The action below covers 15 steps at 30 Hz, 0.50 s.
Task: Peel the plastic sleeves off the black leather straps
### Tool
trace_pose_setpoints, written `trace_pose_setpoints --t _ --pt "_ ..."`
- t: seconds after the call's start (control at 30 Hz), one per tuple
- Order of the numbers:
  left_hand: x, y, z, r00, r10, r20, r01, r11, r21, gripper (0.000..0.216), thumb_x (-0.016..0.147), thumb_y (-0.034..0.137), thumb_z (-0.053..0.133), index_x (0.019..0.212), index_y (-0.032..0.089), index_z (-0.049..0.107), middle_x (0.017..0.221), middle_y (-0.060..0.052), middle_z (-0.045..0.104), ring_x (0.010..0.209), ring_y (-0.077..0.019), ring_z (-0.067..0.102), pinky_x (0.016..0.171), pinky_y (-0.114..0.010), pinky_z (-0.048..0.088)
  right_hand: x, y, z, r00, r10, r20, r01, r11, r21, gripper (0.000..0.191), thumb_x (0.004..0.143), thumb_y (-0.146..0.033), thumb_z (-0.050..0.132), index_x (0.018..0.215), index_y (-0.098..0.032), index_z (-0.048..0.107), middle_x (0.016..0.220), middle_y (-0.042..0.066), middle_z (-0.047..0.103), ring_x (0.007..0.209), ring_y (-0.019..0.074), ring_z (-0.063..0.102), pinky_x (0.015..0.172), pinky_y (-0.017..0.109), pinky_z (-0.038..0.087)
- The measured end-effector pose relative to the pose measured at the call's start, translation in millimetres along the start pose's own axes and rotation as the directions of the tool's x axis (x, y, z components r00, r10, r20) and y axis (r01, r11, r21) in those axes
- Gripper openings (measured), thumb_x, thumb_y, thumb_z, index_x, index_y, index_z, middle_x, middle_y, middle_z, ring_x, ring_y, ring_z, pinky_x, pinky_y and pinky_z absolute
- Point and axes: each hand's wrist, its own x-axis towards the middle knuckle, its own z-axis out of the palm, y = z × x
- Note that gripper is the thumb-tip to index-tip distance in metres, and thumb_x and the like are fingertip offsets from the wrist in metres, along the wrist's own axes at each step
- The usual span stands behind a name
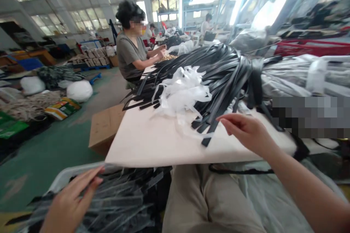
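My right hand is closed in a pinch above the white table, its fingertips beside the ends of a bundle of black straps. Whether anything thin is between those fingertips I cannot make out. A loose heap of translucent white plastic strips lies on the straps, and one strip trails toward the strap ends. At lower left, my left hand is open with its fingers stretched out. It is over a pale bin that holds many black strips in clear plastic wrapping.
A cardboard box stands on the floor left of the table. Across the table's far left side sits a co-worker, hands near small gold-coloured pieces. Plastic-wrapped bundles lie on the right. White sacks rest on the floor.
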Motion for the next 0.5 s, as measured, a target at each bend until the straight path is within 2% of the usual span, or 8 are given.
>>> trace_pose_setpoints --t 0.07,0.13,0.2,0.27,0.3,0.4,0.43,0.5 --pt "29.5 35.1 16.3 0.981 0.141 -0.13 -0.15 0.987 -0.06 0.028 0.088 0.047 0.054 0.101 0.027 0.068 0.096 -0.003 0.075 0.085 -0.0206 0.07 0.084 -0.031 0.055 -5.2 13.6 -2.7 0.994 -0.049 0.098 0.064 0.985 -0.16 0.023 0.087 -0.034 0.055 0.09 -0.017 0.071 0.069 0.005 0.066 0.056 0.0145 0.056 0.053 0.025 0.042" --pt "67.1 80.4 27.2 0.945 0.284 -0.164 -0.307 0.941 -0.14 0.021 0.087 0.036 0.058 0.104 0.025 0.065 0.096 -0.004 0.073 0.089 -0.0207 0.068 0.088 -0.032 0.053 -13.0 22.6 3.3 0.985 -0.061 0.162 0.096 0.971 -0.221 0.021 0.088 -0.028 0.053 0.095 -0.019 0.071 0.079 0.007 0.069 0.066 0.0168 0.06 0.061 0.028 0.046" --pt "106.2 129.9 38.5 0.908 0.407 -0.098 -0.419 0.886 -0.2 0.028 0.087 0.029 0.059 0.114 0.024 0.061 0.108 -0.006 0.069 0.102 -0.0225 0.063 0.095 -0.037 0.05 -21.7 27.3 12.7 0.985 -0.06 0.159 0.095 0.971 -0.219 0.023 0.088 -0.025 0.052 0.101 -0.019 0.07 0.081 0.007 0.069 0.07 0.0181 0.062 0.067 0.03 0.048" --pt "139.4 175.7 52.9 0.875 0.484 0.022 -0.466 0.853 -0.235 0.044 0.084 0.023 0.062 0.127 0.021 0.053 0.127 -0.01 0.06 0.121 -0.0265 0.052 0.103 -0.044 0.044 -27.9 27.8 20.4 0.987 -0.073 0.143 0.101 0.975 -0.196 0.024 0.088 -0.022 0.051 0.104 -0.018 0.068 0.081 0.007 0.067 0.069 0.0176 0.062 0.067 0.03 0.048" --pt "152.2 195.1 61.0 0.855 0.513 0.072 -0.48 0.837 -0.261 0.045 0.083 0.021 0.064 0.127 0.021 0.054 0.131 -0.01 0.057 0.126 -0.0283 0.047 0.105 -0.047 0.041 -28.6 26.6 22.7 0.987 -0.093 0.134 0.117 0.976 -0.186 0.025 0.087 -0.02 0.049 0.105 -0.018 0.067 0.083 0.007 0.067 0.069 0.0171 0.062 0.066 0.029 0.048" --pt "172.7 233.7 83.3 0.814 0.564 0.139 -0.485 0.792 -0.371 0.016 0.083 0.012 0.06 0.095 0.019 0.066 0.109 -0.008 0.067 0.112 -0.0263 0.055 0.099 -0.044 0.046 -13.7 19.9 25.4 0.967 -0.235 0.094 0.249 0.949 -0.191 0.035 0.087 -0.012 0.043 0.115 -0.017 0.063 0.101 0.01 0.066 0.086 0.0181 0.062 0.078 0.029 0.05" --pt "173.9 240.1 88.5 0.816 0.561 0.138 -0.474 0.787 -0.395 0.011 0.084 0.012 0.057 0.086 0.018 0.066 0.098 -0.006 0.068 0.102 -0.0243 0.059 0.094 -0.041 0.049 -1.9 17.3 26.3 0.944 -0.312 0.108 0.329 0.92 -0.214 0.038 0.087 -0.01 0.041 0.12 -0.016 0.061 0.112 0.011 0.064 0.1 0.0193 0.06 0.087 0.031 0.048" --pt "168.6 244.5 93.8 0.84 0.53 0.119 -0.446 0.798 -0.405 0.014 0.087 0.013 0.052 0.081 0.017 0.064 0.085 -0.005 0.069 0.087 -0.0219 0.063 0.083 -0.037 0.053 30.8 13.2 31.2 0.862 -0.461 0.212 0.506 0.815 -0.282 0.045 0.088 -0.011 0.04 0.131 -0.018 0.054 0.137 0.009 0.051 0.129 0.0225 0.042 0.107 0.037 0.034"
